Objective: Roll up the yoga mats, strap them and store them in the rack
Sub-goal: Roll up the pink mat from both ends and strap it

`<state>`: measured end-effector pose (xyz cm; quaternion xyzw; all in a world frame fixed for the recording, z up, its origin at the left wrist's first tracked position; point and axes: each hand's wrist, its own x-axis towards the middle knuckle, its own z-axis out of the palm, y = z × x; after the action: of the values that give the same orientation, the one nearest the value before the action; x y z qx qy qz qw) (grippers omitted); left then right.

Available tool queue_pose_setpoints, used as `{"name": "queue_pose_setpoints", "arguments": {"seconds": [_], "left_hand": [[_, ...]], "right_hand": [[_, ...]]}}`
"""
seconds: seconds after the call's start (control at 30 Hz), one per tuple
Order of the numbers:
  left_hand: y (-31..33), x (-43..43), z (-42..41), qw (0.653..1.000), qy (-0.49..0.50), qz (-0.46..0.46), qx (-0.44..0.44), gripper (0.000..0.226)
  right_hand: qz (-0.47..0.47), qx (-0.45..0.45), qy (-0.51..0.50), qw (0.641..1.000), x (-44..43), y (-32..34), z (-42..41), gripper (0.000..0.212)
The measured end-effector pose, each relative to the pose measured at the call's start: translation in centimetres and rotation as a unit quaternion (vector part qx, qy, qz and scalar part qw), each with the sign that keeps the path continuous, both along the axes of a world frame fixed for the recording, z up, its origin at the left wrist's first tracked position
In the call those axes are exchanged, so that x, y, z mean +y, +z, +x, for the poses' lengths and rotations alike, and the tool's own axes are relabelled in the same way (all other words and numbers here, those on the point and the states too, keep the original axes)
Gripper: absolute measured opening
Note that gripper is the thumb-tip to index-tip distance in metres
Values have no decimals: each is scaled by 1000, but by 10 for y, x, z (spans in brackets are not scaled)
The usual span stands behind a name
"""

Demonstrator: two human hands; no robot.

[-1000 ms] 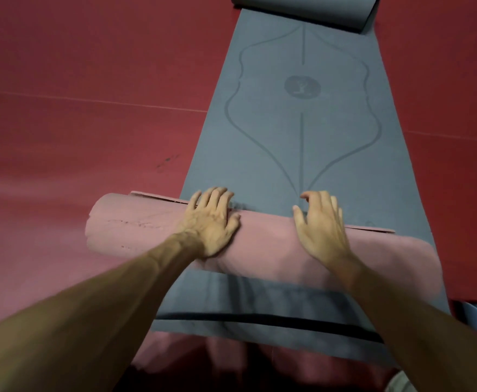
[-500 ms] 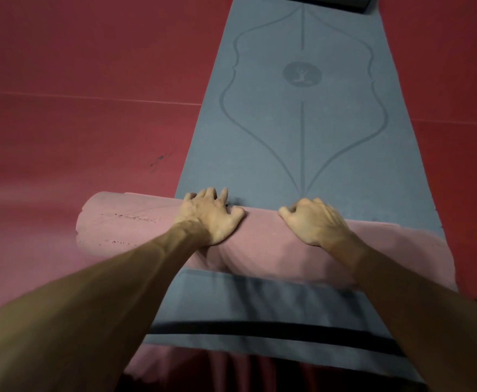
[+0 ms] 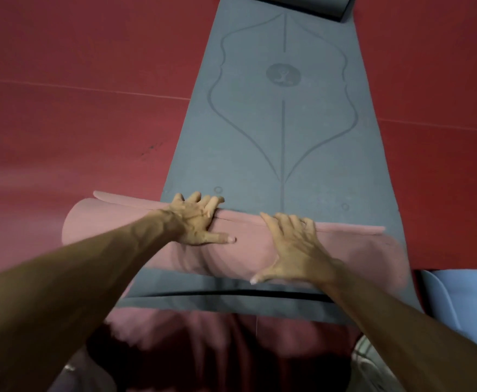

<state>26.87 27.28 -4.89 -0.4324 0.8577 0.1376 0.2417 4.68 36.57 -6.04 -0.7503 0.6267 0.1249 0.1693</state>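
While the pink roll [image 3: 248,250] lies crosswise on the grey mat [image 3: 260,137], close to that mat's near end and overhanging its left edge onto the red floor [image 3: 76,123], its last loose edge [image 3: 124,198] is not yet wound in and shows as a thin flap along the roll's far side. Both hands rest palm down on the roll over the middle of the grey mat. The left hand [image 3: 197,222] has its fingers bearing on the flap and its thumb laid out along the roll; the right hand [image 3: 296,247] is spread wide, fingers over the crest and thumb splayed toward the near side. Neither hand encloses the roll, so pressure alone appears to hold the winding. Probable faults follow from this. Lifting either palm would likely let the flap spring back and the coil slacken. Uneven push from hands set so near the centre could skew the unsupported ends, giving a coned roll that a strap would hold poorly. Friction against the grey mat might also wrinkle or drag that mat. No strap or rack is in view; a pale blue object [image 3: 463,295] sits just beyond the grey mat's near right corner.
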Motion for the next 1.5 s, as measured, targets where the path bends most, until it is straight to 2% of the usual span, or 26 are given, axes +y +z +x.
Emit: {"name": "queue_pose_setpoints", "arguments": {"seconds": [0.07,0.17,0.33,0.43,0.53,0.67,0.87,1.07,1.17,1.33,1.4,1.5], "left_hand": [[2,8,-4,1000,-19,14,-21,112],[0,24,-14,999,-1,32,8,125],[2,39,-12,1000,0,-12,17,118],[15,47,-10,1000,-4,-22,20,125],[55,48,-16,997,0,-51,63,123],[138,43,-35,981,-7,-134,137,122],[275,69,-73,951,-47,-276,133,142],[356,109,-104,897,-118,-354,238,122],[364,120,-131,898,-114,-346,247,123],[332,134,-188,904,-141,-328,234,113],[325,140,-219,910,-151,-308,233,112],[316,155,-268,914,-170,-287,230,108]], "right_hand": [[2,37,48,998,5,0,-1,145],[-13,51,45,998,9,2,4,142],[-98,48,15,994,25,-3,13,135],[-166,50,23,985,32,7,14,126],[-201,85,25,976,29,55,8,123],[-214,123,17,969,21,156,-8,122],[-321,155,-8,934,56,298,-37,122],[-406,133,-22,904,106,370,-77,123],[-427,85,-29,900,123,369,-105,118],[-404,65,-73,909,157,315,-156,109],[-420,52,-105,900,178,297,-177,97],[-465,33,-153,871,220,281,-206,67]]}}
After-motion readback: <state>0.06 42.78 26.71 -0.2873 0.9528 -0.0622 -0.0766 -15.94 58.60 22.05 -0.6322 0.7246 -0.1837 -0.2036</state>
